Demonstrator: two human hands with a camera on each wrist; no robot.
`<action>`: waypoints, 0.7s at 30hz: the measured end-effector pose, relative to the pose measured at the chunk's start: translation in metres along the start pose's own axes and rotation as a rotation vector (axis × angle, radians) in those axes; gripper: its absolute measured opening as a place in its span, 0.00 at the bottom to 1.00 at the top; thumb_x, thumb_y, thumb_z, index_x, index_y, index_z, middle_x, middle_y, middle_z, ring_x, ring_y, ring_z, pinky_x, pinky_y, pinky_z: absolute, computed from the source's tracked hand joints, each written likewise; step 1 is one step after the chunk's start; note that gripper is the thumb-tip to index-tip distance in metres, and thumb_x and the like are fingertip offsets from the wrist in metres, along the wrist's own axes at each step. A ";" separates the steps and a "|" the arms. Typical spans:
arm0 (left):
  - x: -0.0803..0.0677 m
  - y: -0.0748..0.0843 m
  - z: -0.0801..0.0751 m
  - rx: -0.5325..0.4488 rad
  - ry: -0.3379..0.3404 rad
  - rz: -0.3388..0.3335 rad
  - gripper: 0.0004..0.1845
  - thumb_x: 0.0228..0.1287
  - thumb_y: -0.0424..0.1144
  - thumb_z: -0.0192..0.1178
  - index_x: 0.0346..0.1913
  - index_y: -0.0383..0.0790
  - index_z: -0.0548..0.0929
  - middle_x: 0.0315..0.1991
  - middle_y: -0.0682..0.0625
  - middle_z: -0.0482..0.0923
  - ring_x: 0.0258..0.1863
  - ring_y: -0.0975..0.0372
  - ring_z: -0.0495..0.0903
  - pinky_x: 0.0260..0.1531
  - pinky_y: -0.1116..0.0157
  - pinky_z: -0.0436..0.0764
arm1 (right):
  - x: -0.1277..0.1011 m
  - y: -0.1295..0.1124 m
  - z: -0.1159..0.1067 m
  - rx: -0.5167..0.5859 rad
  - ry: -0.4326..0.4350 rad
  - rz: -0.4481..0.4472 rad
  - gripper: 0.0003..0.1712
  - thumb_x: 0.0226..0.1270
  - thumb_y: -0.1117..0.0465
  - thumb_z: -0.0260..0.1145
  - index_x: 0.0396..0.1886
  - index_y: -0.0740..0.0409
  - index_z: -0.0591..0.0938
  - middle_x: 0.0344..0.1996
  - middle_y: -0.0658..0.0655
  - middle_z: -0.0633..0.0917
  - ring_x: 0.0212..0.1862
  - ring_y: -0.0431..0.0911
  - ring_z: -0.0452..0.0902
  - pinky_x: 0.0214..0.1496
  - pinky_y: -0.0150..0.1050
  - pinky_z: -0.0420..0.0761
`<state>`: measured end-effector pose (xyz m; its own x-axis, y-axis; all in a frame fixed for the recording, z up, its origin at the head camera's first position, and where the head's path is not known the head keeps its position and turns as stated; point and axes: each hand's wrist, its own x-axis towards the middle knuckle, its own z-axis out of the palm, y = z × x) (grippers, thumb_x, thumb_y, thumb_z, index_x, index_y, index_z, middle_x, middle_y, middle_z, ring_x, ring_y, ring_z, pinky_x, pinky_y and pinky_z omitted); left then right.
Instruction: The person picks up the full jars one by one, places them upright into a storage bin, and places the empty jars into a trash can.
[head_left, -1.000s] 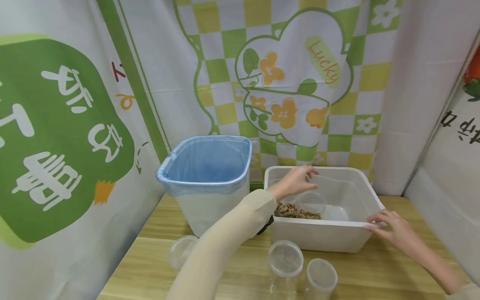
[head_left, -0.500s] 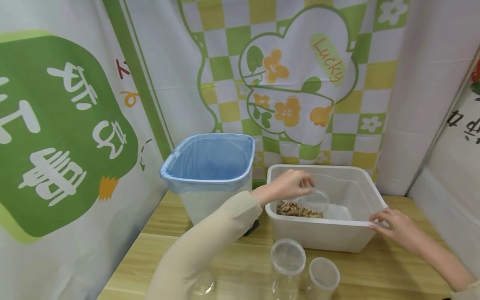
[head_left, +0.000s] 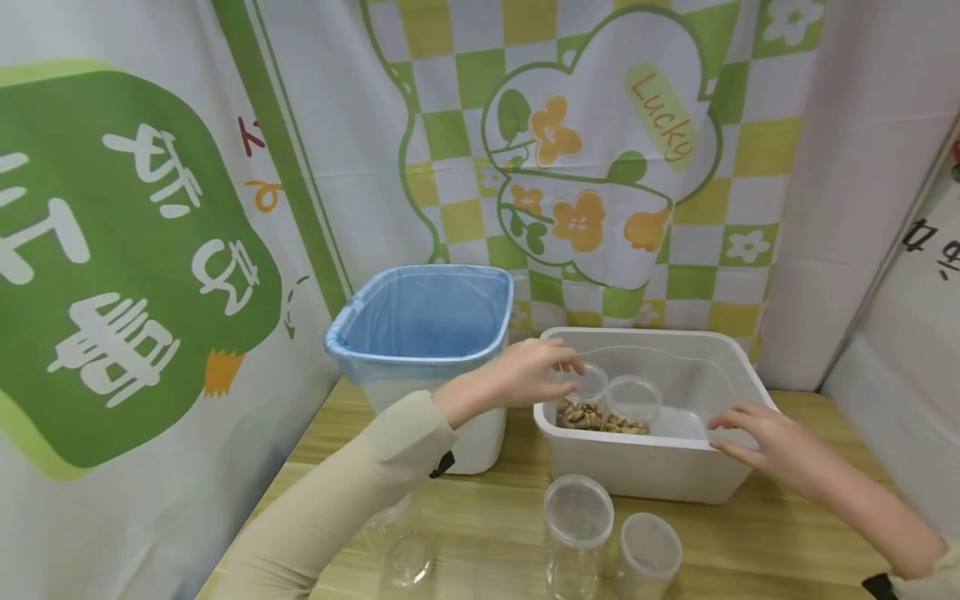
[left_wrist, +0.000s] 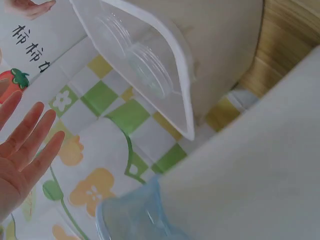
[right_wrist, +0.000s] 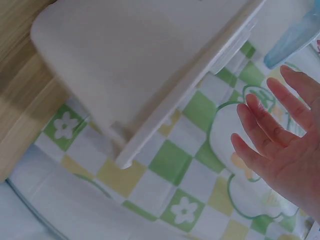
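Note:
A white plastic tub (head_left: 637, 446) stands on the wooden table and holds a small heap of peanuts (head_left: 592, 417) in its left corner. Two clear round pieces sit over the nuts: a jar (head_left: 634, 398) and a lid-like disc (head_left: 589, 382). My left hand (head_left: 536, 367) hovers at the tub's left rim with its fingertips by the disc. In the left wrist view the left hand (left_wrist: 25, 150) shows straight fingers and holds nothing. My right hand (head_left: 750, 433) is spread just above the tub's front right rim, and the right hand (right_wrist: 280, 145) is empty.
A white bin lined with a blue bag (head_left: 423, 333) stands left of the tub. In front of the tub stand a lidded clear jar (head_left: 577, 521) and an open clear cup (head_left: 649, 550). Another clear jar (head_left: 405, 560) sits under my left sleeve. Printed cloth walls close in behind and on both sides.
My left hand has drawn back leftward from inside the tub to its left rim. My right hand has come off the right rim and shifted slightly left.

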<state>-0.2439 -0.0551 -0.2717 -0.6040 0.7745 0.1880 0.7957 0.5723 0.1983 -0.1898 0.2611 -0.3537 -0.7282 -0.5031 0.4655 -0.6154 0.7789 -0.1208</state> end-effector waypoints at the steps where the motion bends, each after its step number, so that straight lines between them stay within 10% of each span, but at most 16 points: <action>1: -0.005 -0.002 -0.002 0.002 0.013 0.006 0.10 0.60 0.39 0.56 0.43 0.42 0.79 0.40 0.50 0.76 0.40 0.62 0.77 0.38 0.69 0.75 | 0.002 -0.003 0.000 0.011 0.010 -0.016 0.11 0.46 0.63 0.70 0.33 0.53 0.80 0.31 0.45 0.77 0.33 0.44 0.77 0.29 0.36 0.77; 21: -0.095 -0.042 -0.033 0.009 0.304 -0.064 0.10 0.54 0.35 0.61 0.40 0.37 0.80 0.37 0.47 0.77 0.40 0.56 0.76 0.41 0.62 0.76 | 0.032 -0.057 0.022 0.251 0.129 -0.342 0.18 0.44 0.65 0.71 0.37 0.49 0.78 0.34 0.43 0.75 0.35 0.37 0.73 0.37 0.22 0.70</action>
<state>-0.2216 -0.1620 -0.2668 -0.6376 0.6217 0.4550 0.7554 0.6204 0.2108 -0.1843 0.1921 -0.3511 -0.4356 -0.6530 0.6196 -0.8803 0.4526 -0.1419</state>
